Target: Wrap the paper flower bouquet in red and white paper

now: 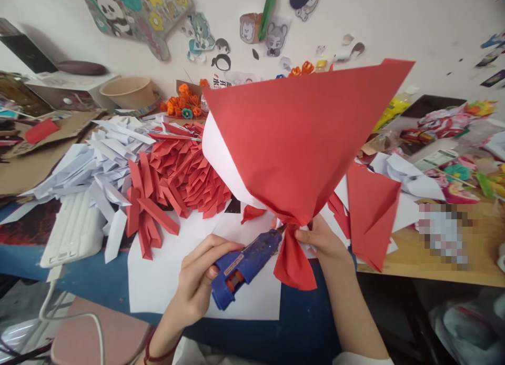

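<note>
A blue hot glue gun is gripped in my left hand, its nozzle touching the gathered neck of a red paper bouquet wrap. My right hand pinches that neck from the other side, fingers partly behind the paper. The wrap flares upward into a wide cone, with white paper showing along its left side. Below the neck, a short red tail fans out. A white paper sheet lies flat on the table under the glue gun.
Folded red paper strips and white strips are heaped on the left, behind a white power bank with a cable. Folded red paper lies right. Orange flowers and a beige bowl stand at the back.
</note>
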Available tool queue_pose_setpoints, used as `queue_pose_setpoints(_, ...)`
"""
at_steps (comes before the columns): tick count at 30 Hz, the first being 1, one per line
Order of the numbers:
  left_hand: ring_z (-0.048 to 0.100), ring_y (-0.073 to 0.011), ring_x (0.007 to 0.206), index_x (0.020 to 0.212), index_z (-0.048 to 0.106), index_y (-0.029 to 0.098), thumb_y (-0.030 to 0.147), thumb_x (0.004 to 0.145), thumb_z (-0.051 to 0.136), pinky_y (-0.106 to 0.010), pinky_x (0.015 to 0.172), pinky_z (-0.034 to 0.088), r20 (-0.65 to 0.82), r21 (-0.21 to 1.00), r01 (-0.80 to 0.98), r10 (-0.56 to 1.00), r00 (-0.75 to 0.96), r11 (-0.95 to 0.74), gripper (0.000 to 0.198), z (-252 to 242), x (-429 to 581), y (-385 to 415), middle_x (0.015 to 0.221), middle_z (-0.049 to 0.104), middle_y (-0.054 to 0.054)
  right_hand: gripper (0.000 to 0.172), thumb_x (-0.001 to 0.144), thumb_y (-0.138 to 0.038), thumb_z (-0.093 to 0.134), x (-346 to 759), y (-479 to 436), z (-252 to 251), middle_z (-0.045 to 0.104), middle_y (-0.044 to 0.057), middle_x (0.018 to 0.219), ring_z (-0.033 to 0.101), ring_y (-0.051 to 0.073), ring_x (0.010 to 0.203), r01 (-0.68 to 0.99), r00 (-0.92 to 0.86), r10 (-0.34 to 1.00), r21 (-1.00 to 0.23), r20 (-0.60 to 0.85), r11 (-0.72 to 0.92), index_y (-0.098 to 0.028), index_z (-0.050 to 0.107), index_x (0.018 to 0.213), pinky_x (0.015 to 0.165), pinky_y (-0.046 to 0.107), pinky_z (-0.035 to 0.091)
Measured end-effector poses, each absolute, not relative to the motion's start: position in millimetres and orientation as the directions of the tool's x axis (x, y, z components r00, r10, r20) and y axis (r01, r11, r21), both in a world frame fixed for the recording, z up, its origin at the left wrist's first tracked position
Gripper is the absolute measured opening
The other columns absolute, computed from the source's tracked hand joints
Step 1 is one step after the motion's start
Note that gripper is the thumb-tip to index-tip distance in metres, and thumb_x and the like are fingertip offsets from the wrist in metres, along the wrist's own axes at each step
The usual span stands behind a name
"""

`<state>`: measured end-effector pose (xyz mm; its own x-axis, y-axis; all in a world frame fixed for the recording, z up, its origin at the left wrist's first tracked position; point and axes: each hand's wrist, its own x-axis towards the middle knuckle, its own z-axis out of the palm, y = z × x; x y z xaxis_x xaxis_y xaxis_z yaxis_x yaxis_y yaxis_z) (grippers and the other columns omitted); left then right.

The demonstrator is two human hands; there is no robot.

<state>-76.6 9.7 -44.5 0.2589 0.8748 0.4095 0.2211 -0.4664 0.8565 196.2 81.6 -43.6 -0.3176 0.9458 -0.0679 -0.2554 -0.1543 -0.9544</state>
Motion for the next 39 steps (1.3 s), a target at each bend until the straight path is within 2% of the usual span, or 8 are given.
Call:
queue_pose_setpoints(5,0.061,-0.0215,0.090,0.122,0.066,0.022,0.041,0.104,0.035,-0.033,0.075,0.049,0.403,0.859,0.219,0.875,0.269,-0.463,0.041,-47,-77,13,0.103,0.064,-0.011,0.056,0.069,-0.040,0.086,197,80,-45,0.073,0.009,0.109,0.070,0.030,0.102,-0.236,-0.399,0.915,-0.959,-0.049,-0.155,-0.026,0.065,0.120,0.090,0.043,0.057)
queue_pose_setpoints(9,0.062,-0.0220,0.090,0.121,0.066,0.021,0.041,0.104,0.034,-0.034,0.075,0.049,0.405,0.854,0.226,0.871,0.278,-0.469,0.041,-50,-78,15,0.103,0.065,-0.011,0.047,0.070,-0.043,0.085,198,79,-44,0.073,0.010,0.105,0.069,0.031,0.102,-0.192,-0.434,0.900,-0.973,-0.031,-0.126,-0.025,0.070,0.111,0.086,0.044,0.058)
queue_pose_setpoints(13,0.061,-0.0227,0.091,0.120,0.064,0.019,0.040,0.104,0.033,-0.034,0.075,0.049,0.414,0.841,0.240,0.862,0.293,-0.485,0.041,-50,-77,17,0.104,0.064,-0.012,0.045,0.071,-0.041,0.085,200,79,-47,0.072,0.010,0.105,0.069,0.032,0.103,-0.172,-0.431,0.902,-0.978,-0.036,-0.121,-0.025,0.071,0.110,0.089,0.045,0.058)
queue_pose_setpoints(20,0.058,-0.0188,0.091,0.118,0.059,0.016,0.035,0.105,0.031,-0.029,0.075,0.049,0.527,0.718,0.341,0.794,0.302,-0.606,0.036,-48,-70,15,0.103,0.062,-0.011,0.043,0.072,-0.042,0.084,200,79,-50,0.073,0.009,0.104,0.070,0.030,0.101,-0.181,-0.445,0.895,-0.975,-0.035,-0.128,-0.023,0.071,0.108,0.091,0.044,0.057)
queue_pose_setpoints(24,0.058,-0.0186,0.089,0.117,0.058,0.015,0.035,0.105,0.032,-0.030,0.074,0.048,0.542,0.679,0.400,0.787,0.294,-0.616,0.035,-48,-68,13,0.102,0.062,-0.011,0.042,0.075,-0.037,0.083,198,79,-49,0.074,0.008,0.105,0.071,0.028,0.098,-0.210,-0.452,0.892,-0.968,-0.030,-0.139,-0.025,0.069,0.113,0.087,0.041,0.058)
queue_pose_setpoints(30,0.058,-0.0197,0.086,0.120,0.057,0.016,0.032,0.105,0.025,-0.032,0.072,0.047,0.569,0.597,0.492,0.767,0.297,-0.633,0.038,-42,-68,10,0.101,0.063,-0.012,0.054,0.074,-0.031,0.084,196,79,-45,0.067,0.006,0.128,0.063,0.028,0.121,-0.188,-0.356,0.934,-0.979,-0.009,-0.081,-0.028,0.065,0.124,0.101,0.040,0.053)
queue_pose_setpoints(35,0.058,-0.0215,0.084,0.126,0.056,0.014,0.025,0.103,0.029,-0.035,0.071,0.046,0.586,0.525,0.557,0.747,0.312,-0.644,0.037,-37,-70,1,0.103,0.063,-0.014,0.036,0.077,-0.032,0.082,196,79,-45,0.073,0.006,0.114,0.067,0.027,0.110,-0.142,-0.369,0.929,-0.988,-0.003,-0.059,-0.025,0.070,0.111,0.097,0.039,0.055)
queue_pose_setpoints(39,0.057,-0.0217,0.081,0.129,0.059,0.008,0.020,0.101,0.035,-0.036,0.070,0.044,0.667,0.407,0.596,0.671,0.324,-0.692,0.038,-34,-74,-7,0.101,0.064,-0.016,0.046,0.075,-0.035,0.084,195,79,-45,0.070,0.007,0.122,0.065,0.028,0.116,-0.150,-0.310,0.951,-0.986,-0.019,-0.069,-0.025,0.068,0.117,0.098,0.039,0.055)
